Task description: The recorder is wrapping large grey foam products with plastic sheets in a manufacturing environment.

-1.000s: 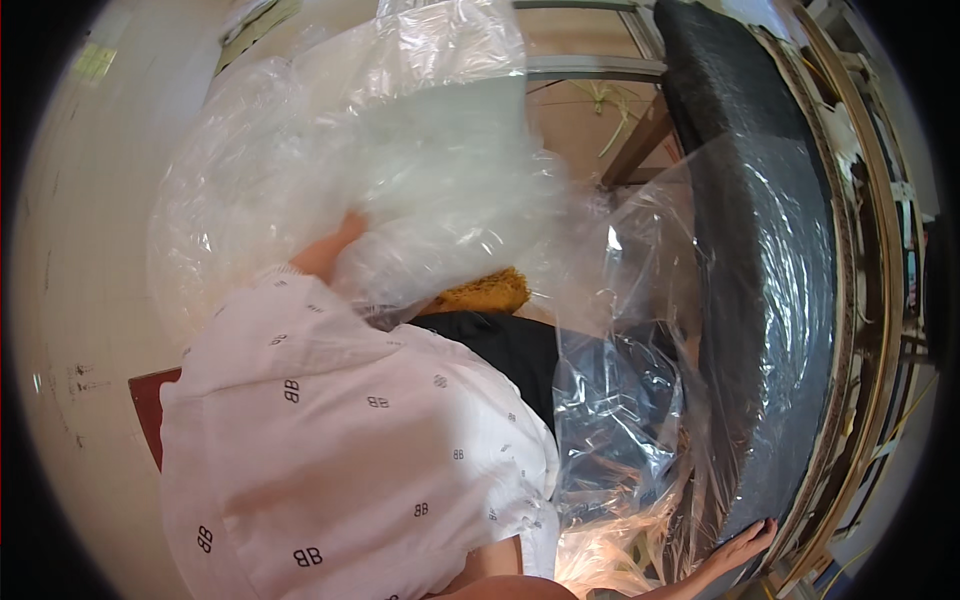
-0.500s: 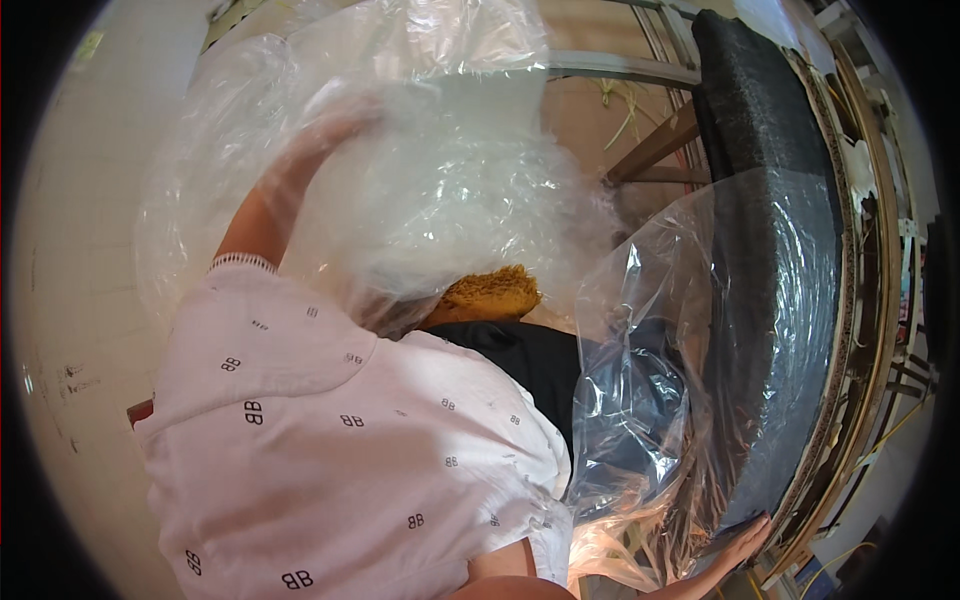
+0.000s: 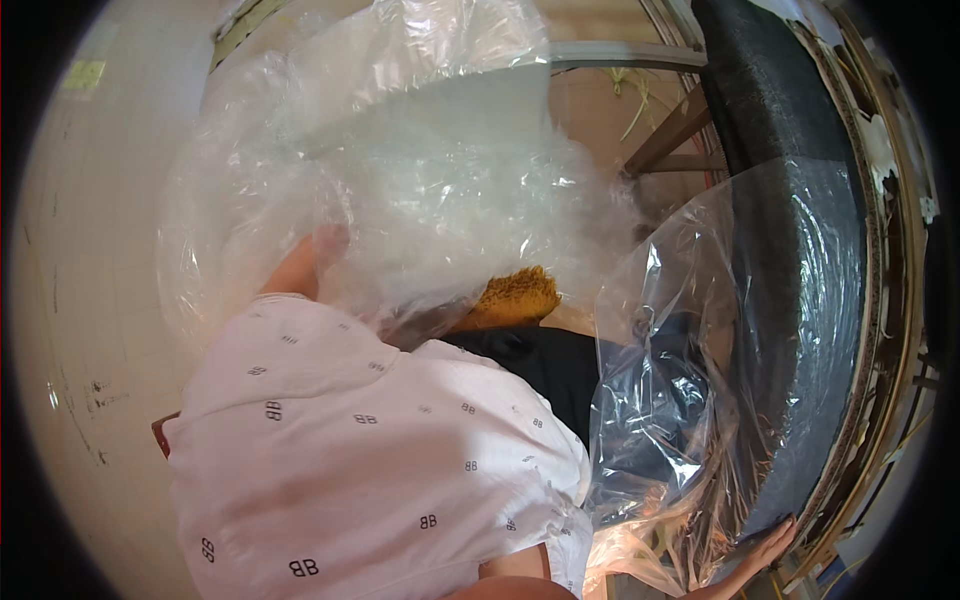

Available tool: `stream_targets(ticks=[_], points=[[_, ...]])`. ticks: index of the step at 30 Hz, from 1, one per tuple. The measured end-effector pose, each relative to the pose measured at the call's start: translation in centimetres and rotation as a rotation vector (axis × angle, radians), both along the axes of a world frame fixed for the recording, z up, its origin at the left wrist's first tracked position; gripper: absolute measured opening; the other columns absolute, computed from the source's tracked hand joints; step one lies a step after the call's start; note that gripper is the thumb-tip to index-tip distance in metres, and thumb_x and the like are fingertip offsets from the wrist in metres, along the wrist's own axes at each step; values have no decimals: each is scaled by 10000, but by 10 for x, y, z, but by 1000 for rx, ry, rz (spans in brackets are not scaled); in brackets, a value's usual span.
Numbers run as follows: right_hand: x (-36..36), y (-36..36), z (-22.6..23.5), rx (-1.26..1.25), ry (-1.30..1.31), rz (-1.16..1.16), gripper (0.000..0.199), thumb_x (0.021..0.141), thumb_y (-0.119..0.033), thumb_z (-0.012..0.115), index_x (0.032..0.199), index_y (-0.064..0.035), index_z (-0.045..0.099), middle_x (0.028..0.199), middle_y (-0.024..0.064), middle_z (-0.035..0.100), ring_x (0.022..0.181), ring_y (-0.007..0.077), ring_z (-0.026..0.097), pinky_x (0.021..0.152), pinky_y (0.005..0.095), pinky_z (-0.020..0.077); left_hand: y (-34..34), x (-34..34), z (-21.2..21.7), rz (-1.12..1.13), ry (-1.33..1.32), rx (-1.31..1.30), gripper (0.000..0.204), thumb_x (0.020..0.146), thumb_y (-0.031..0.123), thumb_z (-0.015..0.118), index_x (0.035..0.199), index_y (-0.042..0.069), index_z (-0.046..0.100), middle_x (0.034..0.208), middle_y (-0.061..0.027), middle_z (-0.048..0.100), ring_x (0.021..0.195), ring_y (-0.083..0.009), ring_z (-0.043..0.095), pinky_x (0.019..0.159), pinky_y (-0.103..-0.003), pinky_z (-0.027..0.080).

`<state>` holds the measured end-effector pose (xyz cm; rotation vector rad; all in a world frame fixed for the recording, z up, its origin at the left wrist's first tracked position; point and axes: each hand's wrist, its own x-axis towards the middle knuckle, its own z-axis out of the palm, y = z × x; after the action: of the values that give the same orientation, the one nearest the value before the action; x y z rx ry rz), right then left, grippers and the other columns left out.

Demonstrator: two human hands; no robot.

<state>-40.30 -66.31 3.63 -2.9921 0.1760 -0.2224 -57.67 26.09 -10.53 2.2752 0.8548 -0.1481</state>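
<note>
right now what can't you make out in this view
- Left hand: head view, veiled by the crumpled clear plastic sheet; grip unclear.
- Right hand: only fingers on the dark padded panel; the lower edge cuts off the rest.
- Yellow-brown object: mostly hidden under the sheet; kind unclear.

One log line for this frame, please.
left hand under clear plastic sheet | right hand flat on dark pad end | pad partly wrapped in plastic

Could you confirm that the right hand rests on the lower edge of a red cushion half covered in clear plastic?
Not quite: the head view shows the cushion is black, not red. The right hand does rest at its lower edge, with clear plastic over its lower half.
</note>
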Motion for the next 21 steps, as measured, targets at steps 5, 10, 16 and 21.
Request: stream_targets(ticks=[5, 10, 16, 21], points=[[13, -22, -2, -83, -48, -64, 478, 965, -380, 337, 1178, 11, 511, 1129, 205, 515, 1017, 352, 497, 851, 428, 395, 101, 55, -39, 3, 149, -52, 201, 788, 182, 493, 815, 22, 611, 764, -134, 613, 709, -268, 588, 618, -398, 453], [24, 50, 15, -218, -229, -97, 445, 970, -357, 340, 1129, 7, 540, 1032, 185, 538, 926, 339, 512, 772, 430, 399, 11, 249, 43, -281, -258, 687, 272, 823, 302, 508, 880, 57, 613, 858, -169, 617, 848, -349, 580, 735, -435, 457], [18, 94, 37, -98, -148, 2, 420, 978, -349, 327, 1136, -21, 537, 1035, 150, 541, 999, 308, 510, 838, 400, 406, -29, 338, -47, 172, -159, 618, 453, 816, 494, 530, 930, 62, 605, 883, -157, 623, 927, -315, 584, 780, -407, 452], [0, 108, 61, 64, -172, -21, 388, 978, -308, 355, 1183, -18, 512, 1150, 147, 535, 1075, 252, 516, 881, 357, 422, 22, 315, -71, 82, -309, 163, 312, 835, 316, 559, 956, 29, 582, 906, -99, 634, 868, -248, 615, 738, -375, 473]])
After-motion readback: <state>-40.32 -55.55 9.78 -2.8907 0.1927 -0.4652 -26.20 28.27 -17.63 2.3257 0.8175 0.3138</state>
